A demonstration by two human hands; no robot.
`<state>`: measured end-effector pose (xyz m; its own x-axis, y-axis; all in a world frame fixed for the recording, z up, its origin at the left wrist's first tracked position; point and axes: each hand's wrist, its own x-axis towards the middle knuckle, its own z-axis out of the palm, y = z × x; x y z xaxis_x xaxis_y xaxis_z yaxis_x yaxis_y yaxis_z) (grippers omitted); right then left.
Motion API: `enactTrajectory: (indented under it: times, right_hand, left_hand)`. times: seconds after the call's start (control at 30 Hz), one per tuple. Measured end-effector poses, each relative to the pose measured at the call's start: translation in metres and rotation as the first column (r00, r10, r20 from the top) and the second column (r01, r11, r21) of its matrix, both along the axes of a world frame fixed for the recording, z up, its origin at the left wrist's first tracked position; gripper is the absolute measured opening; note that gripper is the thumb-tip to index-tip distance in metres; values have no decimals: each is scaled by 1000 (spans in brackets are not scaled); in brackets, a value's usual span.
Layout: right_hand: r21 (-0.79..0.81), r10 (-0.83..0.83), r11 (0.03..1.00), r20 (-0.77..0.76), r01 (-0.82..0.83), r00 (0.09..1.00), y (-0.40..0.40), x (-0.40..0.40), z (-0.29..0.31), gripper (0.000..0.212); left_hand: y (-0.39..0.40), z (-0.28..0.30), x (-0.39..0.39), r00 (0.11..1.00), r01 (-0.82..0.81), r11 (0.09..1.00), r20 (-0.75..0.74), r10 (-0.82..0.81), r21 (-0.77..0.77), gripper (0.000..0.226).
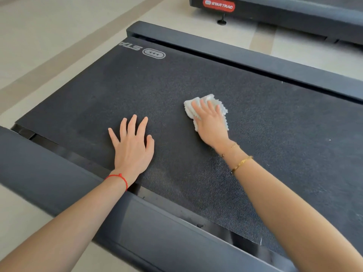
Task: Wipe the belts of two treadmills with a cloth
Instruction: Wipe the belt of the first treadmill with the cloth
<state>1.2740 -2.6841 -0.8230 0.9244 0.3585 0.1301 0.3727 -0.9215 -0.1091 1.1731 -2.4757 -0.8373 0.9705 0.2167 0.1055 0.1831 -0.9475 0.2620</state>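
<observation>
Right hand (211,122) flat w/ straight fingers pressing white cloth (206,107) onto treadmill belt (196,79), left hand (132,146) splayed flat beside it.

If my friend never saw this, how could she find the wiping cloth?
Find the big dark treadmill belt filling the middle of the view. The cloth lies on it under the right hand, whose wrist wears gold bracelets. It is the only white, fluffy thing on the belt.
</observation>
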Motion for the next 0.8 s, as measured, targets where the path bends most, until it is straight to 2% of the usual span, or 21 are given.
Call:
enactTrajectory:
  times: [0.07,0.13,0.23,0.33,0.43,0.5,0.57,0.67,0.8]
  right_hand:
    - [-23,153,988,10,-153,988,11,-22,-1,49]
    - [26,282,959,-51,-281,958,10,-47,-4,51]
    - [158,357,928,-124,-337,926,-14,-65,-2,53]
    - [162,267,954,-82,-251,960,-43,-45,3,52]
    - [33,38,999,-54,-36,998,-59,2,3,50]
    - [-3,-83,997,-37,83,996,-51,29,3,48]
    - [8,-120,993,-29,120,992,-31,40,3,46]
    - [30,-15,999,-15,16,1000,-1,30,1,47]
    - [70,243,969,-78,-238,967,1,-9,-4,50]
  left_hand:
    - [-1,1,0,1000,-1,1000,-1,1,4,55]
    - [-1,1,0,1000,4,1000,-3,-4,10,55]
    - [0,0,0,1000,4,1000,-2,-4,9,55]
    - [0,-2,0,1000,3,1000,-5,-3,16,55]
    - [-1,-2,0,1000,2,1000,-3,-2,27,55]
    - [-1,-2,1,1000,-5,1000,-2,6,29,55]
    - [-1,-3,1,1000,-7,999,-2,7,39,55]
    - [0,-3,1,1000,-4,999,0,4,46,55]
    - [1,-3,0,1000,-1,999,6,1,35,55]
